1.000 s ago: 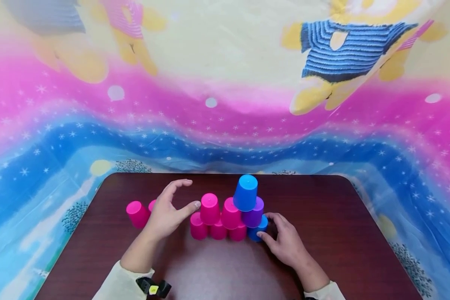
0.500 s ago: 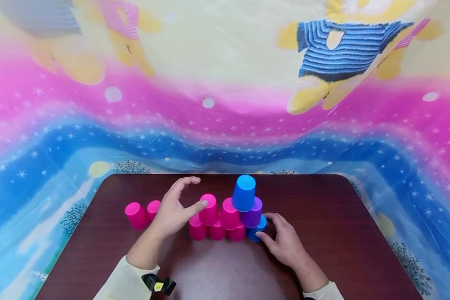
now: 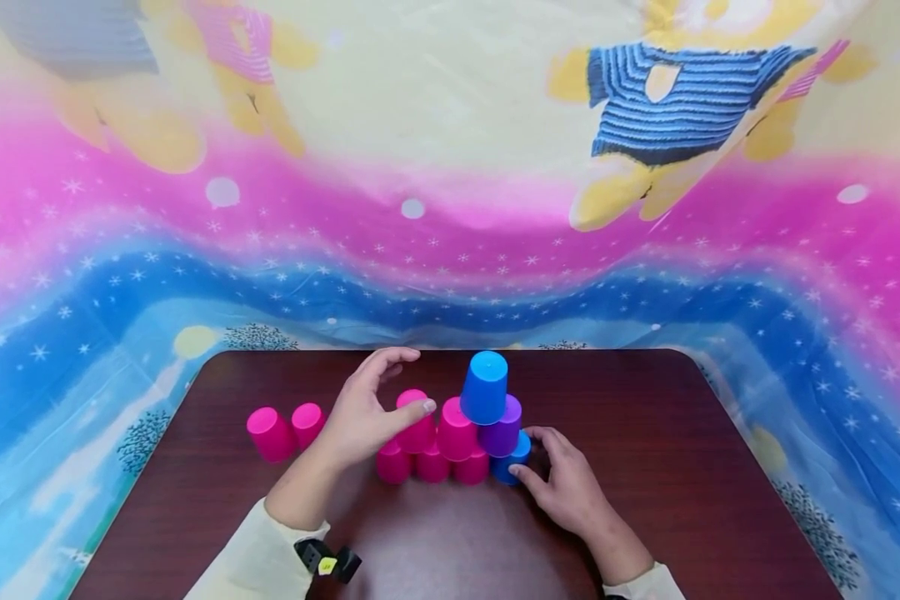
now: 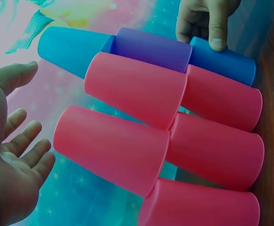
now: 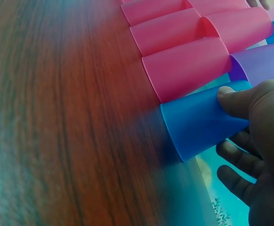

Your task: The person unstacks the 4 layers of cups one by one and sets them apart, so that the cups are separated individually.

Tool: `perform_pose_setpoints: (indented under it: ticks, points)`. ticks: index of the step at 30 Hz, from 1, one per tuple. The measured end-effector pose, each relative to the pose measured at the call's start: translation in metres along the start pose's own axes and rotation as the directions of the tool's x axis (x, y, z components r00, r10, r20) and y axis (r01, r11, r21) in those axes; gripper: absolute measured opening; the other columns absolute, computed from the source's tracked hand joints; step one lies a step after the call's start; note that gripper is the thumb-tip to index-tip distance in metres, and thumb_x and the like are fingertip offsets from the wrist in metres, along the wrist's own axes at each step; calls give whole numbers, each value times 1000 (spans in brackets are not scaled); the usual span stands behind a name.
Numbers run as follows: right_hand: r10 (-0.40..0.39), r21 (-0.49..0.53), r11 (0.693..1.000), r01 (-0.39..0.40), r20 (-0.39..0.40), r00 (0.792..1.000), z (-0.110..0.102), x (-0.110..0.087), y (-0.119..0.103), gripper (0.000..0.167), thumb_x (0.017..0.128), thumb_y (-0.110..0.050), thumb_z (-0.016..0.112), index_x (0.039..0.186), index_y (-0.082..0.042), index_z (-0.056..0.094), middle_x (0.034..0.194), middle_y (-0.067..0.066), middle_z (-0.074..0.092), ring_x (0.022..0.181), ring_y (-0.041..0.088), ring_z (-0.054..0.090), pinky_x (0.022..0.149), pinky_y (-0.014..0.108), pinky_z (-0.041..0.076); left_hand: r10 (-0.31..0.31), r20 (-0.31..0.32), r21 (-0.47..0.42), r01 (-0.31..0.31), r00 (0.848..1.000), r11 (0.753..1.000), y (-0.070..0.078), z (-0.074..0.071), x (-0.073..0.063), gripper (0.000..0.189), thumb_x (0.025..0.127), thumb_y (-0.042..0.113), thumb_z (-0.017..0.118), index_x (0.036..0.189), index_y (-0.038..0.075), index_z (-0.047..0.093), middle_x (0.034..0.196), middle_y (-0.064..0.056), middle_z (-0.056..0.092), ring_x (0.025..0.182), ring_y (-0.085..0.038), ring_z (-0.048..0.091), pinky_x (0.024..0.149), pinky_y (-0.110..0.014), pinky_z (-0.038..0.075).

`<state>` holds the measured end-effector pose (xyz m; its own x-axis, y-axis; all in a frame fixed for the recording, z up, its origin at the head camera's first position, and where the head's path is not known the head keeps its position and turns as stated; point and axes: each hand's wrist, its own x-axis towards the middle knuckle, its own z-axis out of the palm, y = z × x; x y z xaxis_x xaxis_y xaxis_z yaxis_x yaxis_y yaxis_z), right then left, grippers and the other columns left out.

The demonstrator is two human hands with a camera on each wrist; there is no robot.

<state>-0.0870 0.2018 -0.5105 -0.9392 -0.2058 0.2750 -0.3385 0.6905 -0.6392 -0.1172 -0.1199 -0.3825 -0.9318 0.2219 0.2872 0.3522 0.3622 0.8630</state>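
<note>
Upside-down plastic cups are stacked in tiers. The bottom row has three pink cups (image 4: 216, 153) and a blue cup (image 3: 512, 471) at its right end. Above them stand two pink cups (image 4: 113, 148) and a purple cup (image 3: 504, 427). Topmost is another blue cup (image 3: 484, 388), straddling the purple cup and the pink one beside it. My left hand (image 3: 363, 421), fingers spread and holding nothing, hovers by the left pink cup of the second tier. My right hand (image 3: 570, 483) holds the bottom blue cup, thumb on its near side and fingers behind.
Two more pink cups, an outer one (image 3: 272, 435) and an inner one (image 3: 308, 423), stand upside down left of the stack. The dark wooden table (image 3: 682, 467) ends at a patterned cloth backdrop (image 3: 450, 250).
My left hand has moved right, from beside the stack to in front of its left second-tier pink cup. The right hand stays at the bottom blue cup; the cups keep their places.
</note>
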Motion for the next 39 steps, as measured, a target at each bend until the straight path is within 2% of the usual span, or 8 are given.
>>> perform_pose_setpoints:
  ticks: [8, 16, 30, 39]
  points:
    - [15, 2, 1000, -15, 11, 1000, 0, 0, 1, 55, 89, -28, 85, 135, -14, 59, 121, 0, 64, 109, 23, 67, 92, 46, 59, 9, 34, -35, -8, 999, 999, 5, 10, 6, 63, 83, 24, 89, 138, 25, 57, 141, 9, 55, 133, -21, 55, 107, -44, 51]
    - [11, 4, 1000, -11, 6, 1000, 0, 1, 0, 54, 89, -27, 85, 134, -13, 59, 121, 0, 64, 108, 24, 67, 92, 46, 59, -39, 62, -24, 41, 997, 999, 12, 18, 10, 66, 83, 26, 90, 139, 28, 56, 139, 9, 56, 130, -19, 56, 102, -43, 55]
    - [6, 12, 1000, -6, -3, 1000, -1, 2, 1, 54, 88, -27, 85, 134, -12, 59, 121, 1, 64, 107, 24, 68, 91, 46, 60, 50, 88, 6, -51, 995, 999, 22, 30, 17, 70, 81, 27, 91, 141, 25, 54, 138, 6, 58, 128, -15, 57, 102, -39, 55]
    - [6, 14, 1000, -6, -3, 1000, 0, 1, 0, 55, 87, -26, 86, 133, -12, 59, 121, 0, 64, 106, 22, 68, 92, 46, 59, 62, 117, 18, -64, 991, 998, 29, 38, 20, 72, 81, 27, 91, 143, 20, 55, 136, 6, 58, 127, -17, 57, 102, -42, 55]
